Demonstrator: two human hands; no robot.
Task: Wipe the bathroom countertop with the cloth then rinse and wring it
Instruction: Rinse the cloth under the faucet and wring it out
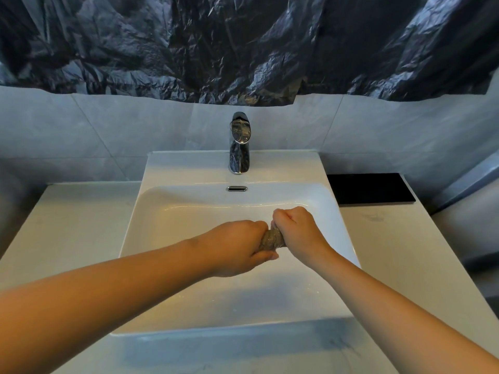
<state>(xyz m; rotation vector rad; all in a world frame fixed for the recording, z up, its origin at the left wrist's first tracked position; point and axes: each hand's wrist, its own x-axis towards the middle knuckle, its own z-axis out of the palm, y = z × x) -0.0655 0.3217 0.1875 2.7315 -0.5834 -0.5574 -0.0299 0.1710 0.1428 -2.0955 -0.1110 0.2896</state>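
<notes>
At frame centre, the left hand and right hand are clenching opposite ends of the cloth, twisting it over the sink; soft and sodden, it is likely gripping best at its ends.

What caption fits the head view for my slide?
Left hand and right hand wring the cloth over the sink, below the faucet.

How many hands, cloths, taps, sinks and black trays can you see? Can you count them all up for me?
Hands: 2, the left hand and the right hand, both squeezing the cloth
Cloths: 1, the cloth, twisted over the sink
Taps: 1, the tap, with no water visible
Sinks: 1, the sink
Black trays: 1, the black tray
Total: 6
</notes>
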